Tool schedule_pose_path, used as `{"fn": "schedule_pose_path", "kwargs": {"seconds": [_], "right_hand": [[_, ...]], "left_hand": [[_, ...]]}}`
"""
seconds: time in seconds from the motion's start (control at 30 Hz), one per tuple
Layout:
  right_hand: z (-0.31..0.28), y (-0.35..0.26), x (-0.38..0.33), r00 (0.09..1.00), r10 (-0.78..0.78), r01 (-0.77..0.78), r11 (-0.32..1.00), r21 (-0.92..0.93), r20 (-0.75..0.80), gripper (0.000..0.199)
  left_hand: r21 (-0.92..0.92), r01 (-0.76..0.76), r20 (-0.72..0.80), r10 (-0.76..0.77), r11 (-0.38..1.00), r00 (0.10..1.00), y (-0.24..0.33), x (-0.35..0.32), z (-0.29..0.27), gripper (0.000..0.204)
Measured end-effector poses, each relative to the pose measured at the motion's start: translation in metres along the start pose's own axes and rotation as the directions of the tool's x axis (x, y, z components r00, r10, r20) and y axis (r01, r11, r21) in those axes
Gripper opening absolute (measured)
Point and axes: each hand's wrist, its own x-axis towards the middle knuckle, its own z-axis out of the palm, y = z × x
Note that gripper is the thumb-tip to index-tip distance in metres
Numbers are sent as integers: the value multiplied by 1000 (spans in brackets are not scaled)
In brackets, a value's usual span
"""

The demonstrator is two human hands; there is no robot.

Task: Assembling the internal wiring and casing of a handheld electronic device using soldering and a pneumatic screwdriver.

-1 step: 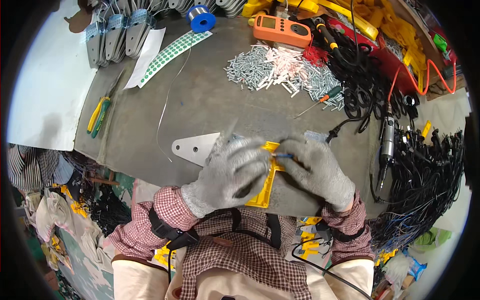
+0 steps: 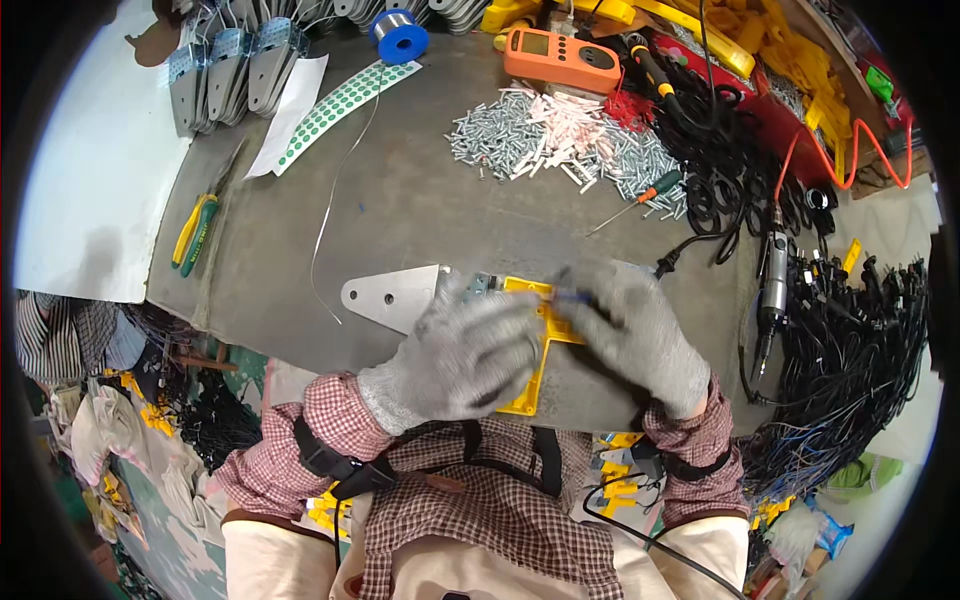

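Observation:
Both my hands wear grey knitted gloves and meet over a yellow plastic housing [image 2: 528, 390] at the table's near edge. My right hand [image 2: 645, 335] pinches a thin blue wire [image 2: 572, 296] above the housing. The fingers of my left hand [image 2: 460, 355] are curled together and smeared by motion, their tips close to the wire's brownish end; what they hold is hidden. A flat grey metal plate [image 2: 390, 297] with holes lies beside my left hand, partly under it. Between plate and housing shows a small metal bracket [image 2: 482, 286].
Pliers [image 2: 195, 235] lie at left, a solder spool [image 2: 402, 40] and green-dotted strip [image 2: 345, 112] behind. An orange meter [image 2: 560, 60], screws [image 2: 495, 135] and a screwdriver [image 2: 640, 200] are at back right. A power driver [image 2: 773, 290] and black cables [image 2: 850, 360] crowd the right.
My hands have shifted slightly, and the right one is more blurred. A little more of the yellow housing and the metal bracket shows between them.

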Motion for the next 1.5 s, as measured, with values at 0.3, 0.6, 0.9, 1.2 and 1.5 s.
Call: {"fn": "schedule_pose_path", "kwargs": {"seconds": [0.3, 0.6, 0.9, 1.2, 1.5], "right_hand": [[5, 18, 9, 933, 350, -342, 778, 527, 89, 31], [1, 10, 12, 955, 282, -295, 867, 402, 92, 25], [13, 9, 13, 932, 359, -261, 763, 591, -52, 26], [0, 3, 17, 915, 383, -327, 524, 787, 126, 18], [1, 0, 17, 943, 328, -265, 652, 710, 51, 14]], "left_hand": [[114, 273, -146, -256, 955, 956, 13, 56, -20, 18], [205, 303, -77, -293, 931, 953, 5, 58, -10, 20], [-533, 389, 11, -453, 752, 891, -5, 55, -14, 38], [-766, 495, 189, -593, 410, 783, -11, 49, -14, 40], [-773, 550, 281, -606, 316, 744, -9, 56, -18, 31]]}}
